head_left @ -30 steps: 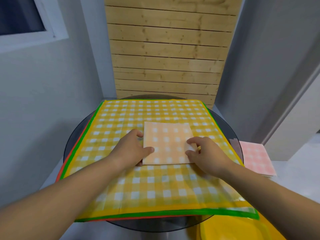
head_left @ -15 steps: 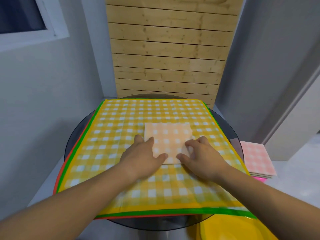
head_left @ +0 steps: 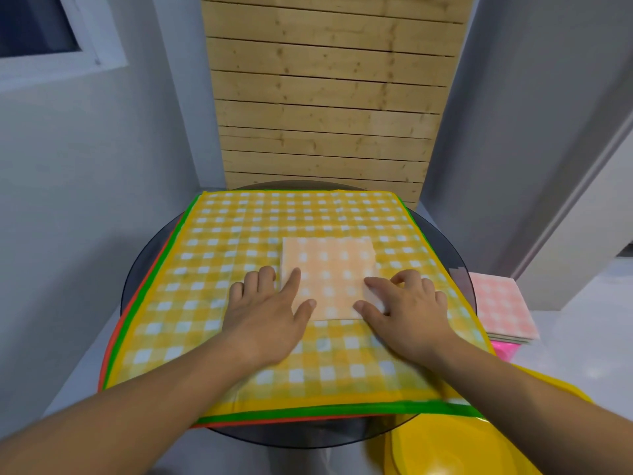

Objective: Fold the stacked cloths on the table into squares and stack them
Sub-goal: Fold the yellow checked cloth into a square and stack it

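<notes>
Left hand: palm down, fingers spread flat, nothing gripped; index finger and thumb rest on the left part of the small folded orange-checked cloth square, the other fingers on the big cloth beside it.
Right hand: palm down, fingers loosely curled (not grasping), fingertips pressing the square's near right corner.
Folded square: lying flat in the middle of the large yellow-checked cloth, topmost of the spread stack on the round dark glass table.
Off to the right: a pile of folded pink-checked cloths.
</notes>
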